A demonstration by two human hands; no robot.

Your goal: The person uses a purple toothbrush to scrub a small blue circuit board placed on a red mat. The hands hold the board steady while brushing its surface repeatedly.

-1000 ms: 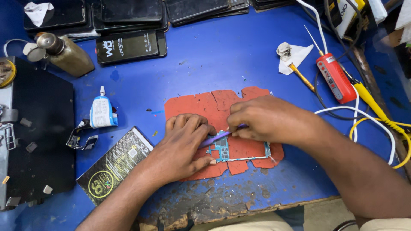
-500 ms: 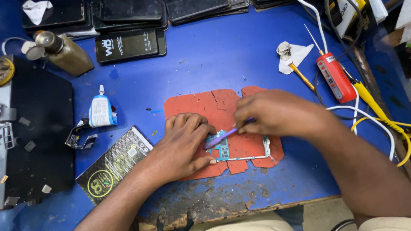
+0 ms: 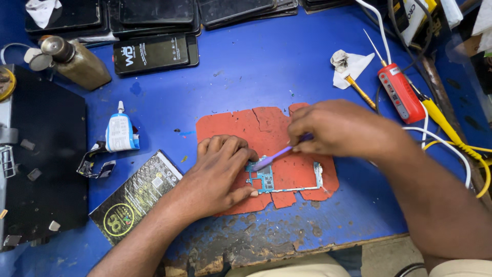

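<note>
Circuit board [image 3: 266, 178], blue-green with a thin frame running to the right, lying on a torn red mat [image 3: 266, 131] near the front edge of the blue desk [image 3: 256, 61], a little right of the middle. Left hand [image 3: 218, 174] pressed flat on the left end of the board, fingers bent, thumb at its lower side, closed on nothing. Right hand [image 3: 335, 128] curled tight around a thin purple tool [image 3: 274, 156], tip touching the board just beside the left fingers. Close to the left edge, a big black box [image 3: 46, 154], and beside it a small white glue bottle [image 3: 120, 132] with a blue label. At the front left corner, a flat dark packet [image 3: 136, 197] with a yellow ring print, partly under the left forearm. Near the back left corner, a brass-coloured bottle [image 3: 77, 61] lying tilted, and along the back edge several dark phones [image 3: 156, 51]. Toward the right edge, a red tool [image 3: 401, 93] with white cable, a yellow-handled probe [image 3: 443, 123] and a crumpled white tissue [image 3: 348, 64]. Front edge of the desk worn and chipped.
</note>
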